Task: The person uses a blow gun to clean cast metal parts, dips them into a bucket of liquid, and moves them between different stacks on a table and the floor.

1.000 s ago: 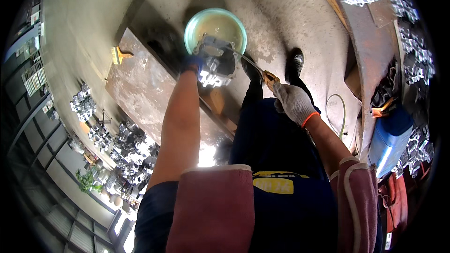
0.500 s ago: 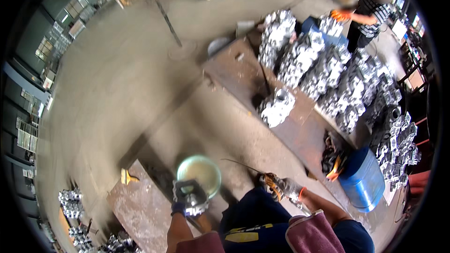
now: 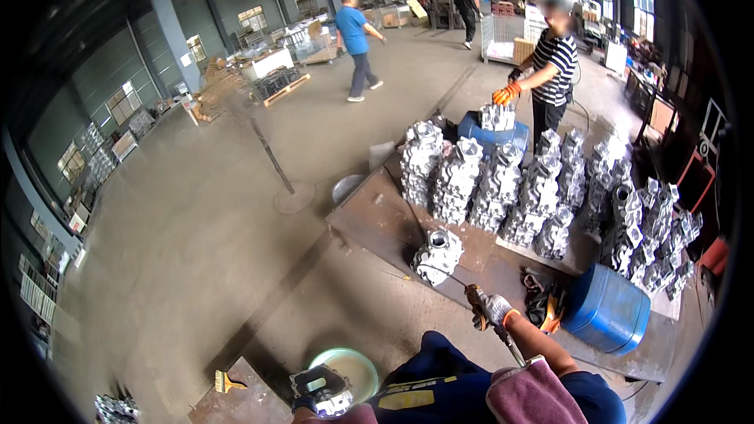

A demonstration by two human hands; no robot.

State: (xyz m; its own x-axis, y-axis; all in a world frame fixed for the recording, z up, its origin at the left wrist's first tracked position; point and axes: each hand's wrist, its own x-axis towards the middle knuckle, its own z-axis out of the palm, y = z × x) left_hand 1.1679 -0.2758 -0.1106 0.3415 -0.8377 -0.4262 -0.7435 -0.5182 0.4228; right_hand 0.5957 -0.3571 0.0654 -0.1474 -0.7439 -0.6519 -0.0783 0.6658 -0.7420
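My left hand, gloved and partly cut off by the lower edge, is closed on a silver metal casting with a large opening. The casting is held beside and partly over a pale green basin of cloudy liquid. In my gloved right hand is an air blow gun with a long thin nozzle; a hose runs back from it toward my body. The nozzle reaches across the view of a single casting standing on the brown bench; whether they touch I cannot tell.
Stacked castings stand in rows along the bench. A blue drum lies at the right, near dark rags. A yellow brush rests on a low plate. Across the bench, a person in orange gloves handles a casting.
The view has tilted up, showing more of the hall. My right hand with the blow gun has moved forward toward the single casting on the bench. The left hand keeps its casting by the basin.
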